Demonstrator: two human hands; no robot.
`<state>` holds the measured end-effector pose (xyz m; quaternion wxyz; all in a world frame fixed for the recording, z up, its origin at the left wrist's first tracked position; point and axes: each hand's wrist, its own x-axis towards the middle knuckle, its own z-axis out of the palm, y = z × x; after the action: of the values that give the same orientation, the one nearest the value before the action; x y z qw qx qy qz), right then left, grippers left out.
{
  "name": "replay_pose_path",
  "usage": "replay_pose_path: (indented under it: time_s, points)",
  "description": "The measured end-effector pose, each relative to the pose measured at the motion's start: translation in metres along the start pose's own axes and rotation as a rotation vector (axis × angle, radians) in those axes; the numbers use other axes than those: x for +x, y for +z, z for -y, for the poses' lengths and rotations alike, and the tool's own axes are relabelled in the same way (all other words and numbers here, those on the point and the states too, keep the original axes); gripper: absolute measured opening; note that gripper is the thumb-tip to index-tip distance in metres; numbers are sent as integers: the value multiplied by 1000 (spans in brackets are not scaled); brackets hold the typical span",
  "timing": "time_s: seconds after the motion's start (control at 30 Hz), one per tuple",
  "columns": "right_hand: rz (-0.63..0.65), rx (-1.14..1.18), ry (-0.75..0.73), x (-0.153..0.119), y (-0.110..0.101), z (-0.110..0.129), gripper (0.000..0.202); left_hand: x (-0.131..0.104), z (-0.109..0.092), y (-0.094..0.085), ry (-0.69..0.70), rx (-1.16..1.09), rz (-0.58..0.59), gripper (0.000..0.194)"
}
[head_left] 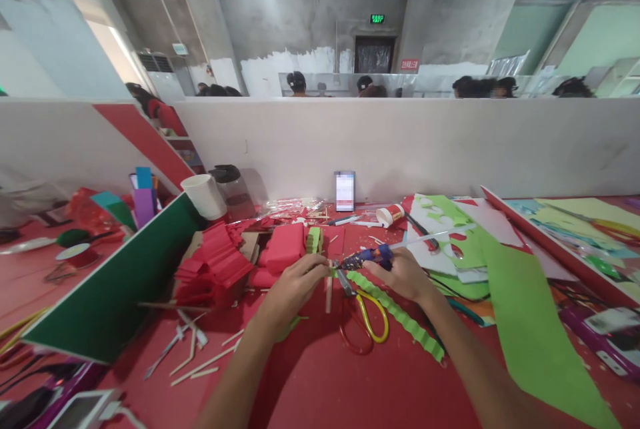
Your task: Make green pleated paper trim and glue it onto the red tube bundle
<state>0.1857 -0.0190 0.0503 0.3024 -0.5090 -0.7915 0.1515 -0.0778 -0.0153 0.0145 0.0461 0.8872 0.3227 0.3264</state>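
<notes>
Evidently, both hands work over the middle of a red table (325, 385); the right hand (404, 275) is closed around a blue glue gun (376, 256), its nozzle pointing left toward the fingertips of the left hand (306, 275); the left fingers are bent and drawn together at a small green piece (334, 272), though whether they pinch it cannot be told; a crinkled green strip (400, 312) begins between the hands, below the gun, and runs toward the near right, just left of the right forearm; scissors (363, 309) with one yellow and one red handle lie on the near side of the gun, blades pointing far; folded red paper (286, 249) lies beyond the left hand; light wooden sticks (203, 367) are scattered at near left; a long green sheet (530, 312) lies to the right.
</notes>
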Motion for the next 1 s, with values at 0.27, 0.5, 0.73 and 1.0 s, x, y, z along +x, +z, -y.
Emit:
replay_pose_path:
  time_s: [0.27,0.5,0.73,1.0]
  points:
    - [51,38,-20,-2,-6,1,44,1,-3,-1,-17,-15,-4,26]
    - [27,15,-12,-1,-5,2,44,1,-3,-2,8,10,33,24]
    - [18,-8,-7,-1,0,0,45,0,-2,-1,37,15,27,26]
    - [40,12,-25,-1,-1,1,45,0,-1,1,-26,4,27,28]
